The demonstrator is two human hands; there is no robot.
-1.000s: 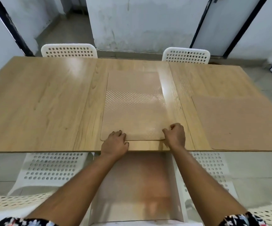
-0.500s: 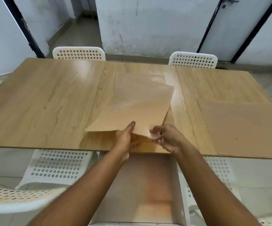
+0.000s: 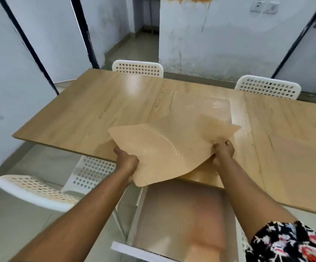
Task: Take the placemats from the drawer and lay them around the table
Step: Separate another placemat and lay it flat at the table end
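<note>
I hold a tan placemat (image 3: 164, 148) lifted off the wooden table (image 3: 96, 114), bent and tilted over the near edge. My left hand (image 3: 128, 161) grips its left edge, my right hand (image 3: 223, 151) grips its right side. Another tan placemat (image 3: 200, 108) lies flat on the table just beyond, partly hidden by the raised one. One more placemat (image 3: 302, 167) lies flat at the table's right end. Below the table edge the white drawer (image 3: 227, 205) stands pulled out between my arms.
Two white perforated chairs (image 3: 137, 68) (image 3: 267, 86) stand at the table's far side. A third white chair (image 3: 40, 190) sits at the near left, tucked partly under the table. White walls and dark door frames surround the room.
Both hands have raised the top placemat off the stack and swung it left, moving apart to its two sides. The view has turned left and lifted.
</note>
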